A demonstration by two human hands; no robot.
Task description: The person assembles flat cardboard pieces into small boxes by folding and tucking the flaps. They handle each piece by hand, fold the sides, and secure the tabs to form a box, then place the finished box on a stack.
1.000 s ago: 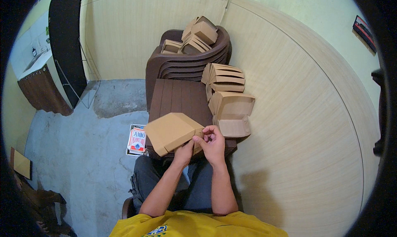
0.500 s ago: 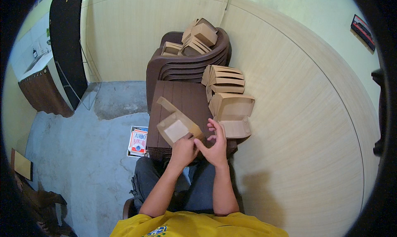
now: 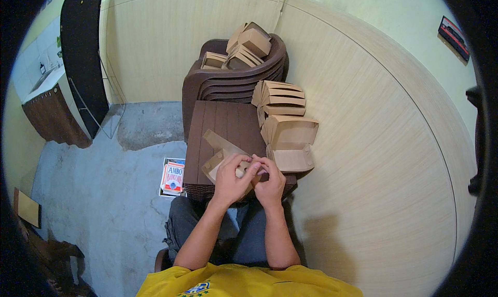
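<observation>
An opened brown cardboard food box [image 3: 212, 165] stands on the brown slatted table [image 3: 207, 118] before me, its lid flap raised at the far left. My left hand [image 3: 231, 179] is closed over the box's near right part, thumb and fingers bent. Against it, my right hand [image 3: 269, 184] pinches at the box's right corner with the fingertips of both hands meeting. The palms and fingers hide much of that corner. Just beyond my right hand, another open box [image 3: 293, 133] rests at the table's right side, by the wall.
Several nested boxes [image 3: 282, 97] stand behind the open one. More boxes [image 3: 254, 43] sit on the stacked brown plastic chairs [image 3: 193, 87] at the back. A wood-pattern wall [image 3: 373, 157] closes off the right. On the floor at left lies a small tray of card packs [image 3: 173, 178].
My right hand, spread before, has moved left and closed at the box's corner. My left hand has shifted up and right over the box, which has turned and tilted slightly.
</observation>
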